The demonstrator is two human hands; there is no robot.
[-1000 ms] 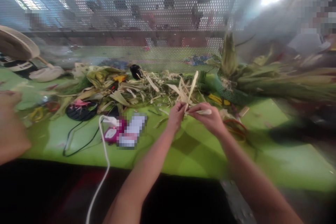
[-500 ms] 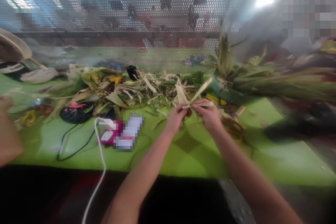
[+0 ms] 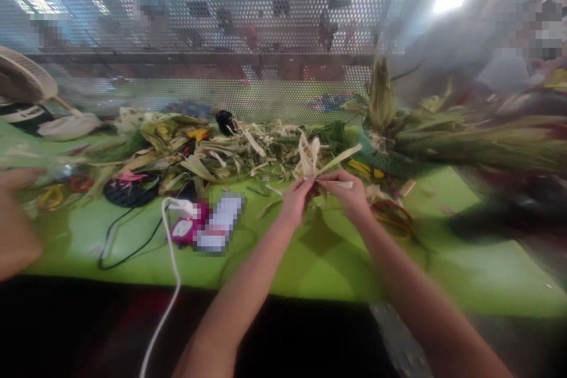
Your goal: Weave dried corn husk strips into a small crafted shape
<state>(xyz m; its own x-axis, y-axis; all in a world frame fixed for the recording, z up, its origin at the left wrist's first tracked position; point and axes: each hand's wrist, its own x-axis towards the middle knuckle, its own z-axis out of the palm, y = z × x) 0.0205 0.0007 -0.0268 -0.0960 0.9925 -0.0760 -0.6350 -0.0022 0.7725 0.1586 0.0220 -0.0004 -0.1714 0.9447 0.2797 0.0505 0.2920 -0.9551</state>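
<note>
Head view: the left hand (image 3: 295, 201) and right hand (image 3: 352, 196) meet over the green table (image 3: 310, 260). Their fingers are pinched almost closed on pale husk strips (image 3: 310, 159) that fan up toward 12 o'clock, just in front of the leaf pile (image 3: 212, 153). A second ago the longest strip stood nearly upright; it now leans toward 2 o'clock.

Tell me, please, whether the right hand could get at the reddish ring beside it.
Probably yes, once it lets go: the right hand and left hand both pinch pale husk strips, but the reddish ring lies uncovered on the green table just beside the wrist.
</note>
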